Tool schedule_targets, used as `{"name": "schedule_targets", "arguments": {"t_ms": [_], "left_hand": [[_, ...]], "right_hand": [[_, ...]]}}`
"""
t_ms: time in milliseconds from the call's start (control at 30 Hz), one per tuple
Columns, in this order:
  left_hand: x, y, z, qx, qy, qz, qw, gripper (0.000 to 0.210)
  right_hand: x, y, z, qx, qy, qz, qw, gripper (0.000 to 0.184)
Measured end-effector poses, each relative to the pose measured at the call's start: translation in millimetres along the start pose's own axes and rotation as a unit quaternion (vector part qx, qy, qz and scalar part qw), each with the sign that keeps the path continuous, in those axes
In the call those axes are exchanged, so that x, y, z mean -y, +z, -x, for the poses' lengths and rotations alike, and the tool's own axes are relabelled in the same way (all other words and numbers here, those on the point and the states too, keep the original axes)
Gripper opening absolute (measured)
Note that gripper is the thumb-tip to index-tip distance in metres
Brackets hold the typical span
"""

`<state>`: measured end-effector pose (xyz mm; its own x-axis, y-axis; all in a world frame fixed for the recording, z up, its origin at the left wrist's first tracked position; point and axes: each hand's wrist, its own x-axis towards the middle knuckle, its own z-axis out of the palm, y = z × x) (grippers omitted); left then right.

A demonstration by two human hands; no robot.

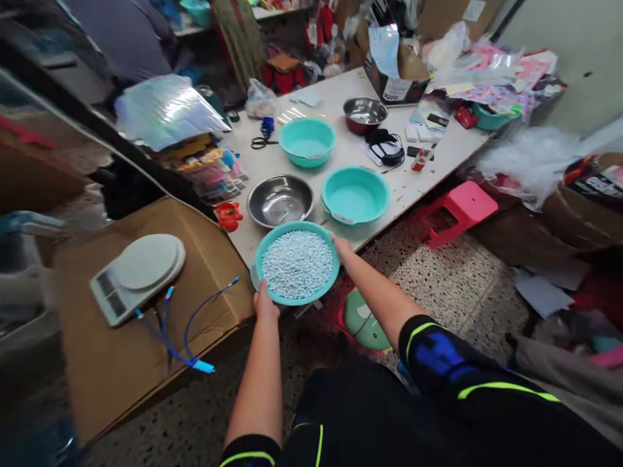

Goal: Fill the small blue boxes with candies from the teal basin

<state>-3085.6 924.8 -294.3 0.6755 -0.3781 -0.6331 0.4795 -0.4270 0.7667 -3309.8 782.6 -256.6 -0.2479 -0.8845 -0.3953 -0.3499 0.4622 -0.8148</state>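
Between my hands is a turquoise basin [257, 267] full of small pale beads [296, 263], at the near end of the white table [403, 185]. My left hand [265, 303] grips its near left rim, thumb on top. On the right rim, my right hand [341, 248] is closed, its fingers partly hidden beneath. Just beyond sits a steel bowl [281, 202]. Two more turquoise basins, one on the right [357, 194] and one farther back [307, 143], stand on the table with no beads visible in them.
A kitchen scale [150, 263] and blue cables [187, 347] lie on a cardboard box [204, 253] at left. Scissors [263, 143], headphones [387, 146] and a red-sided steel bowl [365, 113] are farther back. A pink stool [462, 207] stands on the floor to the right.
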Motion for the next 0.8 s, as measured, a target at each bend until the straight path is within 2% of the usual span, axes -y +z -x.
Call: {"name": "schedule_targets", "arguments": {"t_ms": [67,167,267,333,467,600,700,800], "left_hand": [[-2.9,9.8,-13.4,-0.035,0.008,-0.032,0.999,0.033],[-0.2,11.3,-20.9,-0.079,0.043,-0.092,0.992,0.031],[9.2,0.6,-14.8,-0.099,0.077,-0.149,0.981,0.027],[19.2,-11.5,-4.3,-0.087,0.093,-0.181,0.975,0.029],[39.4,-44.2,26.3,-0.013,0.113,-0.241,0.964,0.037],[44.8,-74.6,52.4,0.107,0.123,-0.29,0.943,0.043],[41.8,-89.0,63.1,0.191,0.137,-0.313,0.92,0.046],[38.6,-94.9,69.4,0.25,0.158,-0.353,0.888,0.044]], "right_hand": [[-3.8,13.7,-15.4,-0.016,0.027,0.005,0.999,0.041],[-15.4,22.4,-20.4,-0.041,0.053,0.007,0.998,0.048],[-36.2,14.5,-1.5,-0.067,0.062,0.0,0.996,0.052],[-56.5,0.0,21.2,-0.092,0.069,-0.009,0.993,0.055],[-101.2,-43.0,80.6,-0.138,0.076,-0.023,0.987,0.059],[-133.4,-85.0,143.6,-0.192,0.098,-0.023,0.976,0.063],[-152.6,-104.6,179.4,-0.234,0.112,-0.027,0.965,0.064],[-170.8,-112.4,206.6,-0.266,0.116,-0.049,0.956,0.065]]}}
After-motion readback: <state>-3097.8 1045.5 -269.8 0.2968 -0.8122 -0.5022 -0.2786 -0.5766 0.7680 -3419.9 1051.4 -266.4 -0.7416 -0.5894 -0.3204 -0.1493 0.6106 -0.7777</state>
